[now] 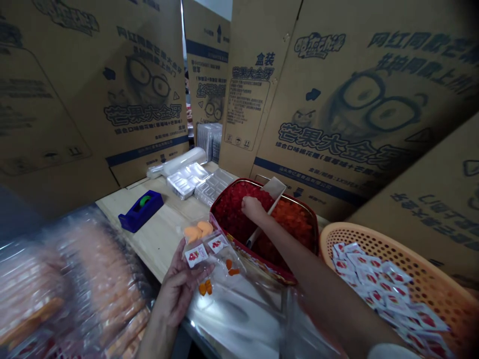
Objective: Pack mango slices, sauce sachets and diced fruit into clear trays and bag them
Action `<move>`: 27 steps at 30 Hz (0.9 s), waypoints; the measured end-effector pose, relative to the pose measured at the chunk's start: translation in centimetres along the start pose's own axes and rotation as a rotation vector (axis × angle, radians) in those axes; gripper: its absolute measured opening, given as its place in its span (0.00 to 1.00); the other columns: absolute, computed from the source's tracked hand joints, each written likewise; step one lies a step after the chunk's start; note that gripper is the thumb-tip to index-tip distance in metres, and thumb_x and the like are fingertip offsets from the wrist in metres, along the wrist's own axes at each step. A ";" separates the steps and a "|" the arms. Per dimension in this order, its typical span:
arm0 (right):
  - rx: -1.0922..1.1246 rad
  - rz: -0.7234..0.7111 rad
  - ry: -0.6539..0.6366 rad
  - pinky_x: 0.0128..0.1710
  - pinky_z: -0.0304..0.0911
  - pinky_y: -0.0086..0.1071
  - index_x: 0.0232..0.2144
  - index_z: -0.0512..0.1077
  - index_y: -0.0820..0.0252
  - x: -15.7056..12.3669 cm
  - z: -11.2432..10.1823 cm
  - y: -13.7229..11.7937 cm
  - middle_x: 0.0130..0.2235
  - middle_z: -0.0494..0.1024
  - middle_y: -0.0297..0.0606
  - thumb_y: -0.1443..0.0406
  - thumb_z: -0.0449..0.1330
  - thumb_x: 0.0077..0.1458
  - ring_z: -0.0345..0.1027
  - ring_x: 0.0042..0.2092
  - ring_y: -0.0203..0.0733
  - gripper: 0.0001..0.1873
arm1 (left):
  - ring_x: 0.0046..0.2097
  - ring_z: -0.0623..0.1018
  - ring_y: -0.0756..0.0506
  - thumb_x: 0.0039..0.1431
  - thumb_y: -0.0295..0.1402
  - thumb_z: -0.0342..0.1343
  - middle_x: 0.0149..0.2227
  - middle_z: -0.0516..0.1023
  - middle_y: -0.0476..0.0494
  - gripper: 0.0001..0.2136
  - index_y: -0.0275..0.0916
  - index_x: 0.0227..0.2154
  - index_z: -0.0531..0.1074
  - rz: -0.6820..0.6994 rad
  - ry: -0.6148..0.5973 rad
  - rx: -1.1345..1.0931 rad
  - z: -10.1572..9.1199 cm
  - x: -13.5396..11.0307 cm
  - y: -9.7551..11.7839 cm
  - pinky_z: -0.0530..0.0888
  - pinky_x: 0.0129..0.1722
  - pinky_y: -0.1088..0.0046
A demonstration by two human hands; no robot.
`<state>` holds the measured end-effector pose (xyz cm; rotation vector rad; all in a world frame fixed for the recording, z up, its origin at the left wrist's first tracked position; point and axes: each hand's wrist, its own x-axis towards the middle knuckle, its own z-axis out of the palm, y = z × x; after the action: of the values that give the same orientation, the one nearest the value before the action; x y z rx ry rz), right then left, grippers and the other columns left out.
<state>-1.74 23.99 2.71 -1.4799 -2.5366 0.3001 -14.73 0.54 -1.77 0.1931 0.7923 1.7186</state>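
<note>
Left hand [180, 283] holds a clear tray [217, 260] over the worktop [170, 234]; tray contains 2 printed sachets [196, 255] plus orange pieces. Right hand [255, 208], fingers curled, at red pieces [231, 205] in a red-rimmed bin [316, 228]. Orange perforated basket [377, 243] of sachets stands beside bin. Blue tape dispenser [139, 213] at left. Printed cartons [337, 104] behind.
</note>
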 end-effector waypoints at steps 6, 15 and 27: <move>0.011 0.060 -0.046 0.40 0.62 0.34 0.36 0.70 0.68 0.3 1.3 -0.9 0.37 0.75 0.46 0.76 0.53 0.52 0.69 0.40 0.41 0.09 | 0.46 0.74 0.40 0.39 0.15 0.54 0.57 0.63 0.46 0.37 0.52 0.54 0.59 0.000 -0.013 -0.014 -0.2 -0.1 -0.2 0.65 0.52 0.50; 0.288 0.050 0.006 0.36 0.61 0.24 0.37 0.72 0.63 -2.1 -1.7 -0.2 0.35 0.76 0.36 0.76 0.54 0.44 0.68 0.36 0.33 0.16 | 0.43 0.76 0.42 0.38 0.14 0.55 0.52 0.69 0.46 0.39 0.51 0.54 0.58 -0.054 -0.028 0.007 0.1 -1.4 0.2 0.67 0.51 0.52; 0.633 -0.464 -0.213 0.42 0.61 0.30 0.30 0.73 0.61 -19.4 -2.9 -5.2 0.37 0.73 0.36 0.75 0.56 0.46 0.65 0.40 0.36 0.09 | 0.44 0.75 0.46 0.40 0.13 0.53 0.49 0.71 0.48 0.40 0.52 0.57 0.55 -0.111 -0.143 0.056 0.7 -4.8 -0.9 0.67 0.51 0.58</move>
<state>4.07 4.78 5.69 -0.6398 -2.4851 1.0952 -12.11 -3.46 -0.45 0.3022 0.7325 1.5608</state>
